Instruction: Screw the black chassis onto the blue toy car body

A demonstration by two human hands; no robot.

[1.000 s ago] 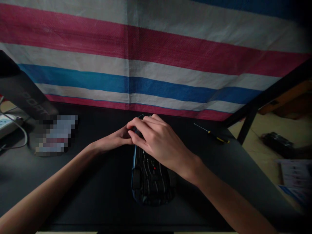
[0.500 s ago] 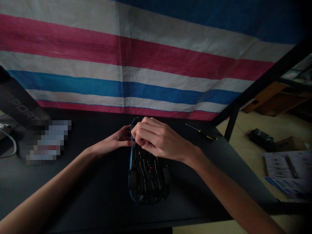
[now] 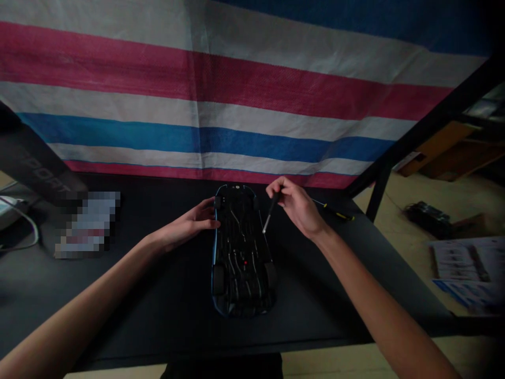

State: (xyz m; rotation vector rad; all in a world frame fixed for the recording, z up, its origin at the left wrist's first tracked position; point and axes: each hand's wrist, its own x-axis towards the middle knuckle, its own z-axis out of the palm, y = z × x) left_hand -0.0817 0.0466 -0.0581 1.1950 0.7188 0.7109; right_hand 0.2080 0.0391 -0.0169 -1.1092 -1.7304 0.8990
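Observation:
A toy car lies upside down on the black table, its dark underside and wheels facing up. At its left edge my left hand rests with the thumb and fingers apart, touching the car's side. My right hand grips a screwdriver by its black handle, to the right of the car. The screwdriver's shaft points down and its tip is near the car's right edge. Behind my right hand, a second screwdriver with a yellow and black handle lies on the table.
A pixelated flat item lies at the left, beside a dark object marked "PORT" and a white device with a cable. Striped sheeting hangs behind the table. Papers and cardboard are at the right.
My right hand has moved off the car to the right, and the screwdriver in it now shows. More of the car's underside is visible. My left hand stays at the car's left side.

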